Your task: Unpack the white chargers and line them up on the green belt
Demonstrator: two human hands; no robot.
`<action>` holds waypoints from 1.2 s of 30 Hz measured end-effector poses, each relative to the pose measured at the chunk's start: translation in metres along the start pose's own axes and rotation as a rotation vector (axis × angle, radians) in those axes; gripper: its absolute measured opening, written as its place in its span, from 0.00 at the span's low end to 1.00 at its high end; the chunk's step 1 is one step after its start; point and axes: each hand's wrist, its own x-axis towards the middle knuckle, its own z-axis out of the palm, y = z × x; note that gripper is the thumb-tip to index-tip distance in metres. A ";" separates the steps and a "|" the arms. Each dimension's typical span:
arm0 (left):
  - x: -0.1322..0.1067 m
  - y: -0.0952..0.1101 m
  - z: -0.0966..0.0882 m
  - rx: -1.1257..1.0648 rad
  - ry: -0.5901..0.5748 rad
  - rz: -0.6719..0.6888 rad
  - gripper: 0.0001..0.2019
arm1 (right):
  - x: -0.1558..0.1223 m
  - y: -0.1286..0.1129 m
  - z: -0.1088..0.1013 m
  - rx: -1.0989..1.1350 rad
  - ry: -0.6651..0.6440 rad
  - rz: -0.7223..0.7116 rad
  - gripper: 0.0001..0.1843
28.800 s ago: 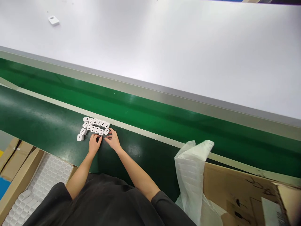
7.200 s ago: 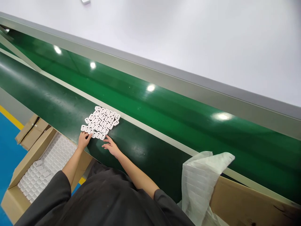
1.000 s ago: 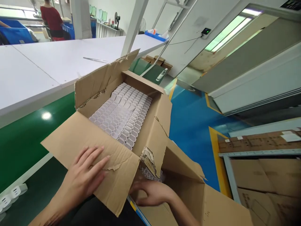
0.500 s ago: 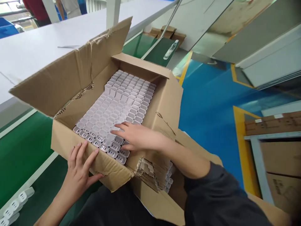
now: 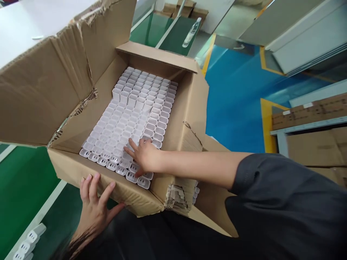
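An opened cardboard box [image 5: 103,172] holds tight rows of small white plastic charger housings [image 5: 119,119]. Those along the near edge show dark slots, and a block at the far end stands higher. My left hand [image 5: 94,202] rests with spread fingers against the outside of the box's near wall, holding nothing. Inside the box, my right hand [image 5: 146,155] lies over the near rows with its fingers apart. Its fingertips seem to touch the housings, and some of them are hidden beneath it.
More housings [image 5: 29,243] stand on the green surface at lower left. A second box [image 5: 217,209] with housings is partly hidden under my right arm. A plastic bottle [image 5: 192,32] lies beyond the box. Cartons [image 5: 311,144] sit on a rack at right, beside the blue floor [image 5: 233,104].
My view has shifted, so the box appears larger and lower. My right hand stays over the near rows, its fingers more bent and the forearm more level. My left hand remains against the wall.
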 end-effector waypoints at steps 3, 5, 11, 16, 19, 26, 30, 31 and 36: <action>-0.001 0.000 0.002 -0.037 -0.012 -0.015 0.47 | 0.004 0.007 0.009 0.065 -0.012 0.025 0.58; -0.001 0.000 0.003 -0.059 -0.022 -0.030 0.46 | 0.007 0.009 0.013 0.096 -0.027 0.043 0.54; 0.000 -0.003 0.006 -0.075 0.000 -0.013 0.41 | 0.017 -0.008 0.011 -0.045 -0.071 0.160 0.54; 0.000 -0.004 0.005 -0.084 -0.001 -0.037 0.39 | 0.013 -0.033 -0.033 -0.142 -0.176 0.191 0.51; 0.000 -0.005 0.004 -0.077 -0.020 -0.040 0.40 | -0.005 -0.045 -0.070 -0.155 -0.130 0.146 0.51; -0.009 -0.012 0.000 -0.220 -0.008 -0.008 0.45 | -0.084 -0.077 -0.108 -0.053 0.498 -0.016 0.42; -0.037 -0.026 -0.022 -0.539 0.010 -0.067 0.49 | -0.117 -0.133 -0.077 0.307 0.485 -0.242 0.39; -0.051 -0.031 -0.028 -0.620 0.027 -0.117 0.49 | -0.119 -0.150 -0.061 0.434 0.411 -0.326 0.39; -0.162 -0.064 -0.040 -0.668 0.144 -0.430 0.46 | -0.088 -0.220 0.056 0.873 -0.238 -0.635 0.45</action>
